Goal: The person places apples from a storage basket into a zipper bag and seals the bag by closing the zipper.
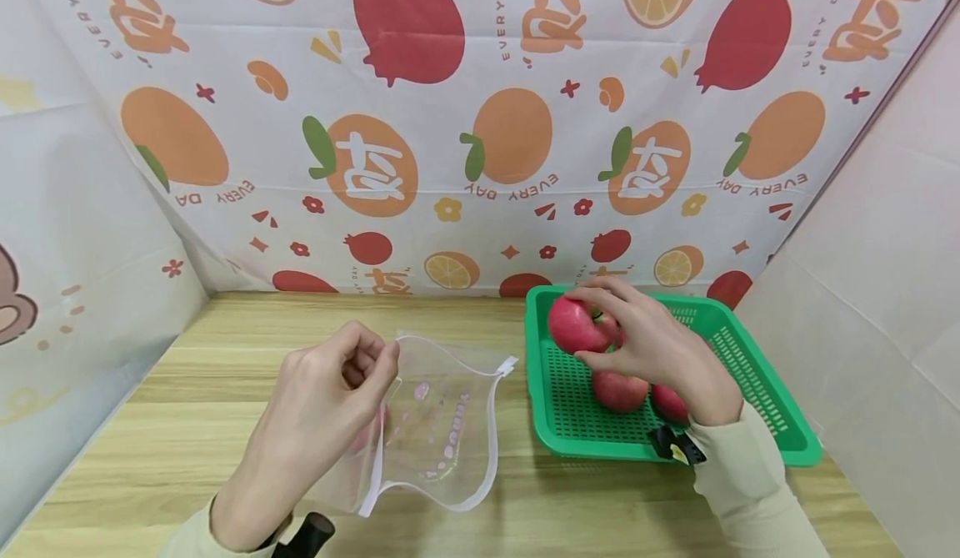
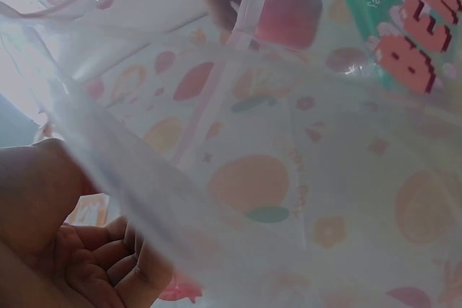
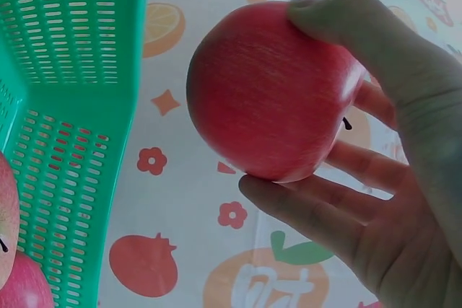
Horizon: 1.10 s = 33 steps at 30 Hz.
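My right hand (image 1: 660,345) holds a red apple (image 1: 572,325) over the left part of a green plastic basket (image 1: 592,447). In the right wrist view, thumb and fingers are curled round that apple (image 3: 267,99), its stem toward the palm. More red apples (image 1: 620,392) lie in the basket, partly covered by my hand and wrist. On the left, my left hand (image 1: 315,416) pinches the edge of a clear slider-zip bag (image 1: 438,433) with pink print. The bag's mouth gapes toward the basket. Something red (image 1: 367,437) shows through the bag, mostly hidden by my left hand.
A wood-grain tabletop (image 1: 217,374) lies under the bag and basket. Behind it stands a fruit-printed sheet (image 1: 465,233), with pale side walls at the left and right (image 1: 885,291). The basket's back side is close to the printed sheet.
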{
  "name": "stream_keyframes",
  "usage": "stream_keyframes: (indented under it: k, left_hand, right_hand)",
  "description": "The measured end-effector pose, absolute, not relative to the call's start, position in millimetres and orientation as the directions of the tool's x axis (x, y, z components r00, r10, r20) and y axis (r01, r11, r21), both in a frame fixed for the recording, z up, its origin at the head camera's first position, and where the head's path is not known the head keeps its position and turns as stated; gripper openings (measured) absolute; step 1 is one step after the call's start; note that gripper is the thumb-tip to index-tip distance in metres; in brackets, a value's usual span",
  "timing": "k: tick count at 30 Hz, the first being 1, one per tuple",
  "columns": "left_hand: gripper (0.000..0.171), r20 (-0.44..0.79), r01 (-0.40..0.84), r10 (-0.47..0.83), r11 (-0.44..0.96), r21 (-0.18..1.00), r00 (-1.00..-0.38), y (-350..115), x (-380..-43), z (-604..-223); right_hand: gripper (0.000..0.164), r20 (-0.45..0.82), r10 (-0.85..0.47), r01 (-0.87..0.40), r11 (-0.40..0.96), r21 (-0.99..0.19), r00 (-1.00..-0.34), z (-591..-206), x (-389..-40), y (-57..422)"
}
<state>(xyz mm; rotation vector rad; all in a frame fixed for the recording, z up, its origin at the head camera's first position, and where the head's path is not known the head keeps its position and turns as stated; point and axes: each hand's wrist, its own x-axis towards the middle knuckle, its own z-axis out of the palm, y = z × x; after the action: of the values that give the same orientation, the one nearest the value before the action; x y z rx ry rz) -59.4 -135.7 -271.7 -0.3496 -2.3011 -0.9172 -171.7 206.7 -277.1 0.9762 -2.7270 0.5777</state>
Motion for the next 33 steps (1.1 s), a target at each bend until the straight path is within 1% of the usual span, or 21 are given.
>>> stream_keyframes:
  k: [3,9,13,18,26,33]
  left_hand:
    - [0.02,0.641,0.45,0.012,0.723,0.524,-0.767,-136,-60,-272]
    - [0.02,0.639,0.446,0.01,0.724,0.526,-0.769,-136,-61,-272]
    - [0.02,0.639,0.446,0.012,0.727,0.523,-0.769,-137,-63,-272]
    - [0.018,0.631,0.435,0.01,0.733,0.523,-0.776,-137,-64,-272]
    - [0.016,0.617,0.421,0.006,0.737,0.529,-0.787,-138,-68,-272]
    - [0.016,0.6,0.406,0.005,0.74,0.536,-0.8,-139,-74,-271]
  right_hand:
    - [0.073,0.342,-0.577,-0.667,0.69,-0.283,-0.742,-278,-171,207]
    - [0.075,0.444,-0.601,-0.734,0.636,-0.238,-0.665,-282,-170,206]
    - [0.077,0.494,-0.604,-0.762,0.61,-0.218,-0.625,-283,-170,205]
    - [0.078,0.532,-0.604,-0.781,0.591,-0.2,-0.593,-285,-170,204]
    - [0.084,0.577,-0.59,-0.796,0.573,-0.194,-0.565,-289,-170,203]
    - [0.084,0.624,-0.597,-0.828,0.539,-0.153,-0.504,-291,-170,201]
